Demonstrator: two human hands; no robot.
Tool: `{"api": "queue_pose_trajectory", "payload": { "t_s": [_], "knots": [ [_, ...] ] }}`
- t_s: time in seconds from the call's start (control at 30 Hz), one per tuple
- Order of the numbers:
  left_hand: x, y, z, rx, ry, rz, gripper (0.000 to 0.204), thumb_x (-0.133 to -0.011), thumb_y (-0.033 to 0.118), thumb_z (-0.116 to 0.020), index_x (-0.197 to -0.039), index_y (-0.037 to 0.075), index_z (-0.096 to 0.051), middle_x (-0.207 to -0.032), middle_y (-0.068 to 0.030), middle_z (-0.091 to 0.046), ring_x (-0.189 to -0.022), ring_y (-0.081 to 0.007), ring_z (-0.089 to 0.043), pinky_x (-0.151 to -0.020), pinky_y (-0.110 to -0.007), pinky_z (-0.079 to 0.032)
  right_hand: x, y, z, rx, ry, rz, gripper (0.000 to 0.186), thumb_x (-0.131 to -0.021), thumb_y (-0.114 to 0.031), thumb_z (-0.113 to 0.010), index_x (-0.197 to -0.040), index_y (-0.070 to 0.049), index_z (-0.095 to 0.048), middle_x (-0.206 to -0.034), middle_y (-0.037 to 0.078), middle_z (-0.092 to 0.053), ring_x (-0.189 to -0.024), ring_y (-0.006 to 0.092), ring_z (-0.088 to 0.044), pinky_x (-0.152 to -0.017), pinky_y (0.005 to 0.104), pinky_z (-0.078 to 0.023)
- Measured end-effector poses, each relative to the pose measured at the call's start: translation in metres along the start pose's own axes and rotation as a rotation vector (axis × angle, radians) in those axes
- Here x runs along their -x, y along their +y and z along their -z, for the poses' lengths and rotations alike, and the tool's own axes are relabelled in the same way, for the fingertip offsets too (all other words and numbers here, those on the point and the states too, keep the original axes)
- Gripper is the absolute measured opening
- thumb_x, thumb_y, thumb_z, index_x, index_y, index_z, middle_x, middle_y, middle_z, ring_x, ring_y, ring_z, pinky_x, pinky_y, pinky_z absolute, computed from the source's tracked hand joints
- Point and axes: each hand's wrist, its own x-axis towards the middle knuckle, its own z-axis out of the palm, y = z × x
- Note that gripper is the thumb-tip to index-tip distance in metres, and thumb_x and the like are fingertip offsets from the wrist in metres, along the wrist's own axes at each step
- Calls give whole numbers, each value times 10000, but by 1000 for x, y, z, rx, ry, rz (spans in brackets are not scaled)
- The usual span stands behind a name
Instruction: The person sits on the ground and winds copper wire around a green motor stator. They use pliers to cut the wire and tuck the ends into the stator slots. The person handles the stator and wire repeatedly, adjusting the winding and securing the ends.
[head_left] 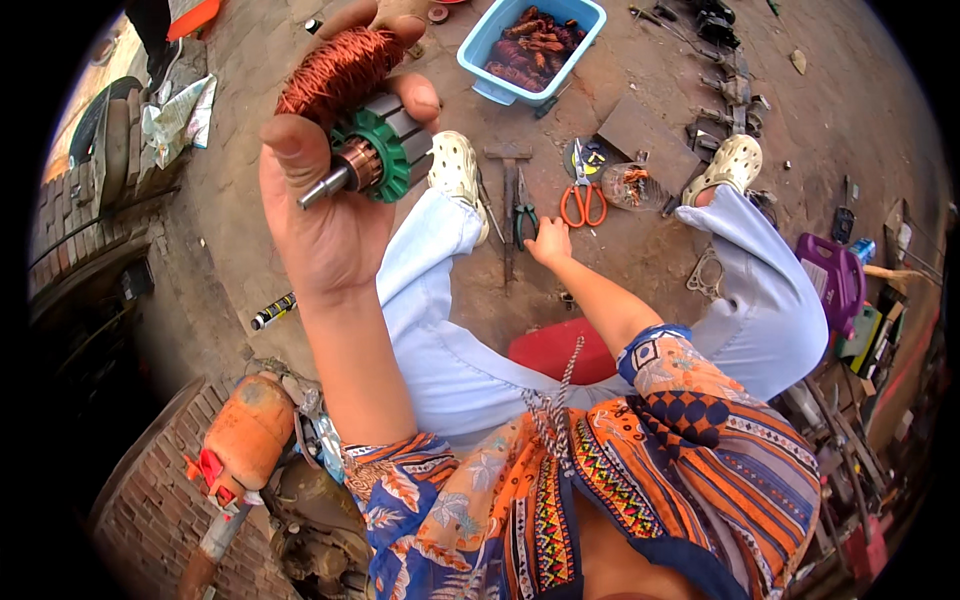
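My left hand (335, 225) is raised at the upper left, fingers curled round a small motor armature (395, 150). The armature has a steel shaft, a copper commutator, a green insulating end and a grey laminated core. Against it, in the same hand, sits a bundle of reddish copper wire (340, 72). On the ground between my feet, my right hand (551, 240) has its fingers closed at the handle end of green-handled pliers (523, 208). Beside that hand lie orange-handled scissors (583, 190). A hammer (509, 200) lies left of the pliers.
A blue basin (590, 38) holding copper wire bundles stands ahead. A clear container (634, 187) of copper scraps sits near a flat metal plate (650, 135). Metal parts line the far right, by a purple jug (832, 283). An orange gas cylinder (250, 430) stands lower left.
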Motion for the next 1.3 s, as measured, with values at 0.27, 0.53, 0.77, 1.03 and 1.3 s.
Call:
{"api": "queue_pose_trajectory", "payload": {
  "t_s": [0.27,0.53,0.77,1.03,1.3],
  "knots": [
    [-14,20,51,175,4,22,902,-781,531,-691,-1329,-111,-372,-1221,-261,-519,-799,-246,-648,-665,-309,-539,-15,-44,-10,162,55,279,497,-670,-208,-803,-1043,-50,-516,-1170,157,-432,-1121,358,-475,-867,433,-493],
    [-4,43,46,79,19,61,846,-793,491,-700,-1306,-114,-405,-1198,-261,-531,-768,-284,-651,-660,-348,-550,-4,-67,-3,104,29,28,558,-646,-234,-835,-1085,-49,-545,-1278,177,-359,-1200,389,-403,-899,442,-499],
    [11,62,43,-23,53,54,874,-802,602,-613,-1288,-100,-425,-1173,-243,-540,-688,-239,-646,-569,-292,-535,4,-60,-24,50,-3,-50,477,-693,-218,-760,-1109,-51,-594,-1218,201,-422,-1181,404,-413,-970,469,-417],
    [14,67,45,139,32,32,733,-839,473,-656,-1284,-72,-453,-1171,-217,-567,-770,-263,-650,-659,-327,-546,16,-82,-5,24,-20,-253,542,-758,-423,-711,-1150,-62,-610,-1289,216,-415,-1234,376,-401,-996,486,-407],
    [9,66,39,71,269,128,608,-901,430,-594,-1250,-58,-494,-1120,-181,-609,-790,-241,-653,-703,-336,-537,9,-84,-12,-45,228,-319,585,-751,-395,-735,-1139,-3,-540,-1259,237,-394,-1190,407,-417,-937,473,-454]
  ]
}}
